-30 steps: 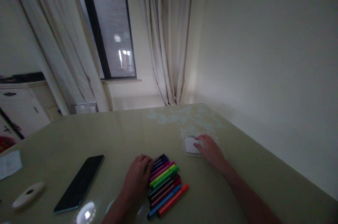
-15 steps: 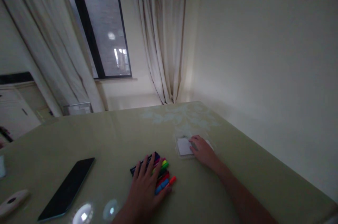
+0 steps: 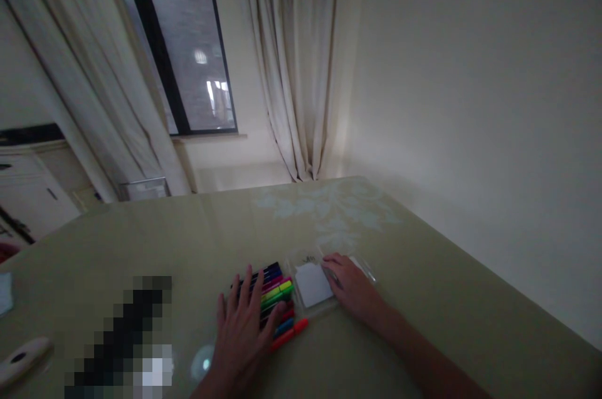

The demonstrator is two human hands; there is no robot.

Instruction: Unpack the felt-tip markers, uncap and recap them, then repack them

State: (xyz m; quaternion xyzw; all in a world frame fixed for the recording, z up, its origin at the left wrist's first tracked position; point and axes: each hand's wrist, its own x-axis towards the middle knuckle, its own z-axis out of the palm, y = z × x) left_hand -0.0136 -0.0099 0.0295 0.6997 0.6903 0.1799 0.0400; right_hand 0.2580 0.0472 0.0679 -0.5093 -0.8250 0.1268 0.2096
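Green, yellow, pink, red, blue and dark felt-tip pens lie side by side in a slanting row on a pale green table, beneath a person's left hand. That hand rests palm down with its fingers spread across the row, rather than closed around any one pen. An orange-red pen lies at the near end, its far end poking out beyond the thumb.

Just to the right of the pens sits a clear plastic case with a white card in it. The person's right hand lies over the case's right part, fingers slightly bent; whether it grips the case or only presses on it cannot be told. Whether case and pens touch is also unclear.

Well to the left, a dark long shape is blurred into blocks, near a white oval object with a dark spot. Pale leaf shapes mark the table's far end. Beyond hang cream curtains on both sides of a dark-framed window.
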